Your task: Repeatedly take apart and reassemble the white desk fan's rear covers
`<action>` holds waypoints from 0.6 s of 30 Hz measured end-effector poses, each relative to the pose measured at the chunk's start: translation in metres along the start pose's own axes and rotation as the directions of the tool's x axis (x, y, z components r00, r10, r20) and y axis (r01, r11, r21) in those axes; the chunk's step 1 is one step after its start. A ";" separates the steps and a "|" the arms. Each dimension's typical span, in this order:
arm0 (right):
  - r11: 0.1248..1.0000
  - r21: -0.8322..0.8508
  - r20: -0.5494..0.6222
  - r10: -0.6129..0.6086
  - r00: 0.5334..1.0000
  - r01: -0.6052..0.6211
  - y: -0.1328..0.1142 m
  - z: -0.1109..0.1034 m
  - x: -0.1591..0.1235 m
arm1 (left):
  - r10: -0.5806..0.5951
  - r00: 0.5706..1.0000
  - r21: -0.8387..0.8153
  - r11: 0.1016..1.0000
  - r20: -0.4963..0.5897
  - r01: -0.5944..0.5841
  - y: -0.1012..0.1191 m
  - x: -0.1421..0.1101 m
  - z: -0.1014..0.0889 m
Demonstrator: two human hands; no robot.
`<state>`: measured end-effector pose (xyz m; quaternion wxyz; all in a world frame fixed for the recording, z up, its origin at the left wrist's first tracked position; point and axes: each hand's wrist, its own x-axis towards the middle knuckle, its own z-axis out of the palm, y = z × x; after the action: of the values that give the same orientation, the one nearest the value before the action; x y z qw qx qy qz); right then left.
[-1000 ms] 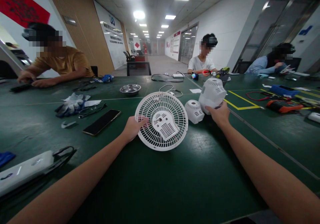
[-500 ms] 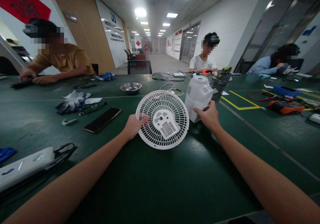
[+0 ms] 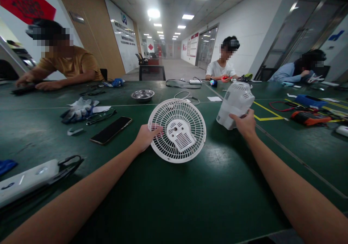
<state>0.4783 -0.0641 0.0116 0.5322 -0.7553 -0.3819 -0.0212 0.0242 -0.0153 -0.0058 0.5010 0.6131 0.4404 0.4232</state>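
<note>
Currently, both hands are engaged on separate white plastic parts. The L hand (image 3: 144,138) is part-closed on the L rim of the round grille (image 3: 181,137), thumb on the near face, fingers behind, partly visible thru the slots; this edge pinch keeps the hub uncovered & prob. steadies the part, which is tilted w/ its vented center facing the wearer. The R hand (image 3: 247,123) is part-closed on the vented housing (image 3: 236,100), to the R of the grille & apart from it. Its thumb bears on the near wall; the other fingers are mostly hidden, so exact finger closure can't be told. The low side grip prob. supports the housing's wt. while it leans; base contact w/ the table (image 3: 163,200) is unclear. Ref. grille: phone (image 3: 111,129) to the L, gloves (image 3: 80,110) farther L, metal bowl (image 3: 143,95) beyond & L, paper slip (image 3: 214,99) beyond & R, white-cased unit (image 3: 29,178) near-side, far L.
</note>
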 end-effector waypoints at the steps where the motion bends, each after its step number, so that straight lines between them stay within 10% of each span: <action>1: 1.000 0.011 0.013 -0.015 1.000 0.015 0.002 0.000 0.001 | -0.002 1.000 -0.004 1.000 0.001 0.002 0.000 0.000 0.000; 10: 0.957 0.075 -0.170 -0.264 0.950 0.279 -0.004 -0.001 0.008 | 0.008 0.999 -0.019 1.000 0.036 -0.007 -0.004 0.001 -0.003; 18: 0.930 0.250 -0.176 -0.229 0.957 0.268 0.001 0.003 0.017 | 0.007 1.000 -0.005 1.000 0.030 -0.007 0.000 -0.001 -0.003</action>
<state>0.4901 -0.0525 0.0174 0.6499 -0.6171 -0.4344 -0.0904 0.0216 -0.0156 -0.0051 0.5074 0.6197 0.4298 0.4167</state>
